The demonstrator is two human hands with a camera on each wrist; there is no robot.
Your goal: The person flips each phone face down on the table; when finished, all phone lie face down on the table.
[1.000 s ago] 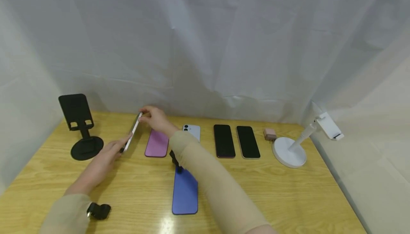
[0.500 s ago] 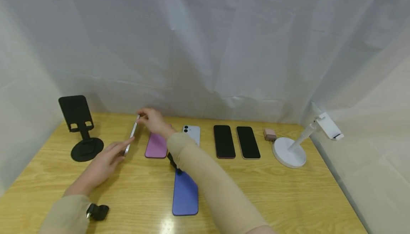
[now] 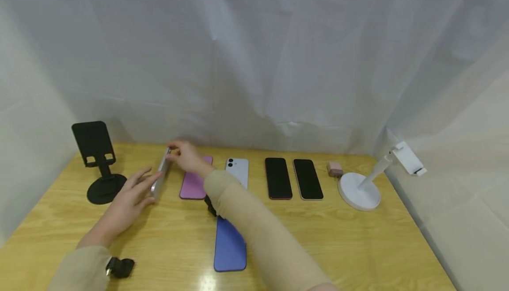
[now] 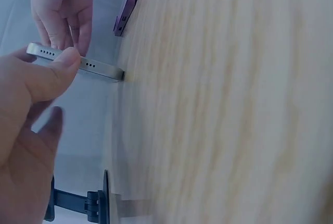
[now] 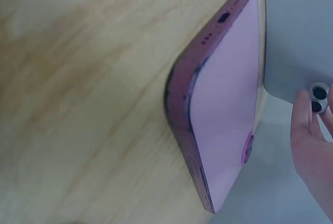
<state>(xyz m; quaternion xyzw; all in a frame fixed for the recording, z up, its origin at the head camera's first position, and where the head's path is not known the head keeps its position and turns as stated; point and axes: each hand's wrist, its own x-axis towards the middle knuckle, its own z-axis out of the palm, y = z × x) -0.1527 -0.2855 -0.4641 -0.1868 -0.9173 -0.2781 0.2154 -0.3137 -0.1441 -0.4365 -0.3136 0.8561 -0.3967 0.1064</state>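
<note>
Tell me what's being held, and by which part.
A silver phone: the left hand grips its speaker-hole end, the right hand pinches its camera end.

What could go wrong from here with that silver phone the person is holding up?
The silver phone appears to be standing on a long edge, so it might tip over if the left hand and right hand let go. The right hand's fingers are close to its camera lenses and could smudge them. The right sleeve crosses above the blue phone and might nudge it if lowered.
</note>
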